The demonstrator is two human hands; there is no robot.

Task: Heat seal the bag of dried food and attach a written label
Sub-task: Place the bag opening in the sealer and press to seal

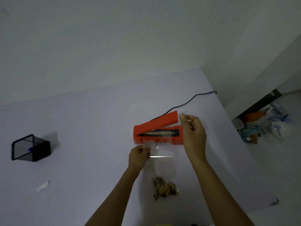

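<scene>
Two hands (139, 156) (193, 132) w/ unlabelled bag (163, 162)

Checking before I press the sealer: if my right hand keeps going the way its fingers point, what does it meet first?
Probably the raised free end of the orange sealer lid, just up and left of the right hand fingertips. Depth is unclear, so it might pass beside it.

Left hand (139, 156) pinching, right hand (193, 132) raised, fingers loosely curled

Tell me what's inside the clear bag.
A clump of brown dried food sits at the near end of the bag. The rest looks empty. The left hand covers part of its left edge.
</scene>
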